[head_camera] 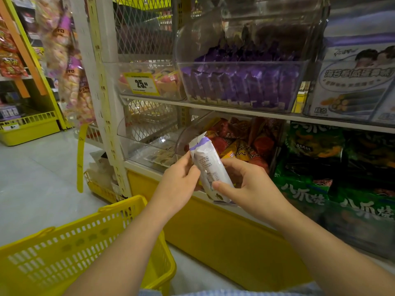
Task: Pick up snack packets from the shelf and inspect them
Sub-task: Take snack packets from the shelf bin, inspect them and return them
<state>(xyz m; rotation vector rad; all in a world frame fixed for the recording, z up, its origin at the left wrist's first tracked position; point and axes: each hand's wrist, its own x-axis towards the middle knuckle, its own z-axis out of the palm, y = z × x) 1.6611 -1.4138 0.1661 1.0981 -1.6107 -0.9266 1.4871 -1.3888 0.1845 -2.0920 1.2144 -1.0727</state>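
Observation:
A long white snack packet [206, 165] with purple ends is held upright and slightly tilted in front of the lower shelf, its printed back toward me. My left hand [178, 182] grips its left edge near the middle, thumb up along the side. My right hand [249, 184] pinches its lower right part with thumb and fingers curled round it. A clear bin [241, 67] on the upper shelf holds several matching purple packets standing in a row.
A yellow shopping basket [85, 248] sits at my lower left on the floor. A lower bin holds red and orange snack packets [241, 142]; green bags [316, 150] fill the right. A yellow price tag [141, 83] hangs at upper left. The shelf base [213, 233] is yellow.

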